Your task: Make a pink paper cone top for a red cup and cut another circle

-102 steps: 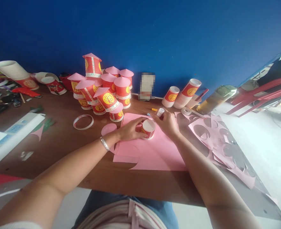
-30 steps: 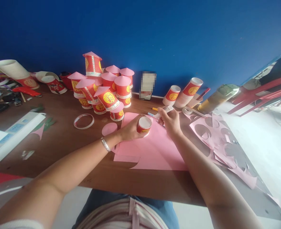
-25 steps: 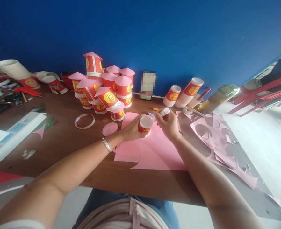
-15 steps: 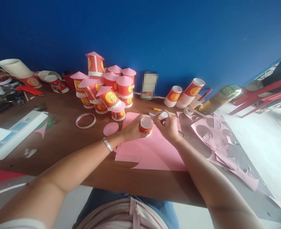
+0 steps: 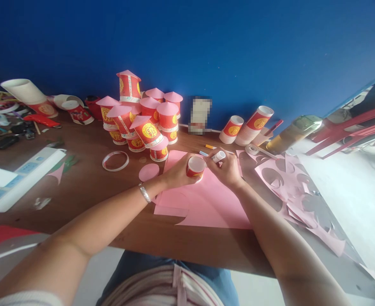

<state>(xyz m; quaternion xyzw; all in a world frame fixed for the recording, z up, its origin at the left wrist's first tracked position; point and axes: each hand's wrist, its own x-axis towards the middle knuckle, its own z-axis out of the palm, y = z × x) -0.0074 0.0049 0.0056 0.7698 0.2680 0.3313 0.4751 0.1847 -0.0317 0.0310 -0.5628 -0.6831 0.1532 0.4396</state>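
My left hand (image 5: pixel 174 172) is closed round a small red paper cup (image 5: pixel 195 166) that stands upside down, white base up, on a pink paper sheet (image 5: pixel 206 204). My right hand (image 5: pixel 227 168) grips a white glue stick (image 5: pixel 218 156) and holds it against the cup's right side. A pink paper circle (image 5: pixel 148 172) lies on the wooden table (image 5: pixel 88 187) just left of my left hand.
A pile of red cups with pink cone lids (image 5: pixel 143 119) stands behind the sheet. A tape ring (image 5: pixel 115 161) and a white power strip (image 5: pixel 21 178) lie to the left. Stacked cups (image 5: pixel 251 123), a tape roll (image 5: pixel 250 149) and cut pink scraps (image 5: pixel 296 191) lie right.
My right hand picked the glue stick up from the table and brought it back to the cup. My left hand kept hold of the cup and tilted it slightly.
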